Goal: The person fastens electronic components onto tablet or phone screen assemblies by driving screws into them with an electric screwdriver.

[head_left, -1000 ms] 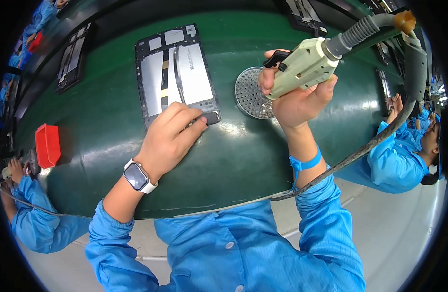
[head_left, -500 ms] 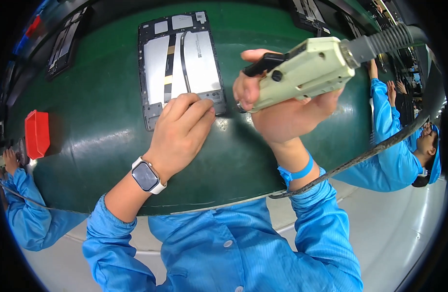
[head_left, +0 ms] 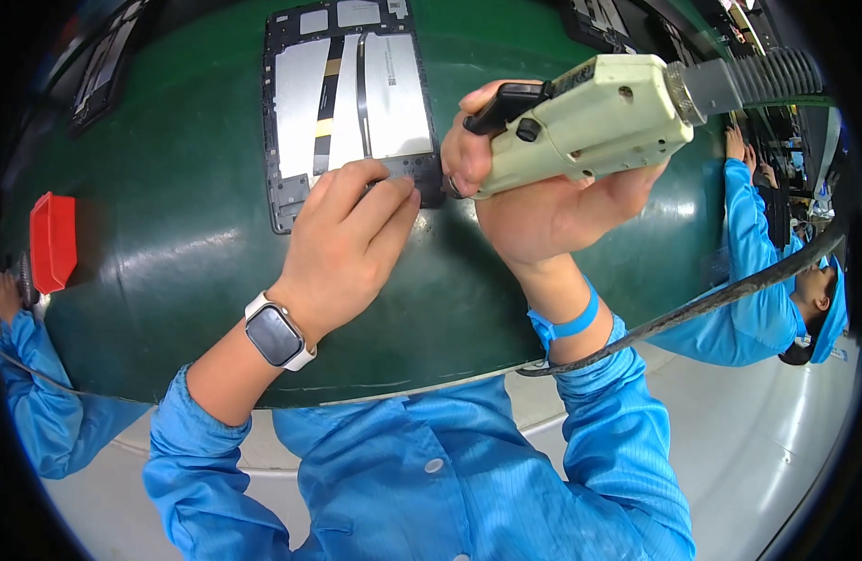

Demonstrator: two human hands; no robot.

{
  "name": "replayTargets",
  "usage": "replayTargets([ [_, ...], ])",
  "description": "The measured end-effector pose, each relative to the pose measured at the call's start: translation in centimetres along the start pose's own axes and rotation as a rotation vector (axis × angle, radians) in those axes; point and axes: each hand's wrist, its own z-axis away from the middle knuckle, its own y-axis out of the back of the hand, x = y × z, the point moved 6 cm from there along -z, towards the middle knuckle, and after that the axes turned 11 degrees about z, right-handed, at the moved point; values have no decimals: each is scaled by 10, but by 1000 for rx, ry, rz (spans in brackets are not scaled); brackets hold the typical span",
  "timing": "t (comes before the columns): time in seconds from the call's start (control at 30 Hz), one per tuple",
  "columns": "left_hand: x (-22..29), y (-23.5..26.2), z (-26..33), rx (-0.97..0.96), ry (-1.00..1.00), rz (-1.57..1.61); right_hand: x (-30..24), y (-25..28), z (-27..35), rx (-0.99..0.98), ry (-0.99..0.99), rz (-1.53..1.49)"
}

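On the green worktop [head_left: 178, 323], a tablet-like assembly [head_left: 295, 103] lies flat with its inner face upward; the left hand [head_left: 335, 245] rests bent fingers on its near edge, apparently to steady it, though whether this half-curled grip pinches anything cannot be told. The grip of the right hand [head_left: 538, 220] is closed around a pale green handheld tool [head_left: 604, 117], fingers beside its black lever [head_left: 515, 105], a hold that seems chosen to set the tip just beside the assembly's near right corner.

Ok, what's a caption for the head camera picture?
Right grip holds a pale-green plastic tool; left grip rests on a black-framed, silver rectangular panel on a dark-green table.
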Motion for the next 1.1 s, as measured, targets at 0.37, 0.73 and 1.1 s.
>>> replayTargets([
  [0.37, -22, 5, -2, -13, 71, 58, 13, 0, -17, 112, -87, 27],
  [0.73, -23, 10, 0, -1, 66, 80, -3, 44, -32, 355, 45, 309],
  [1.1, -21, 12, -3, -5, 65, 95, -3, 51, -41, 351, 92, 307],
])
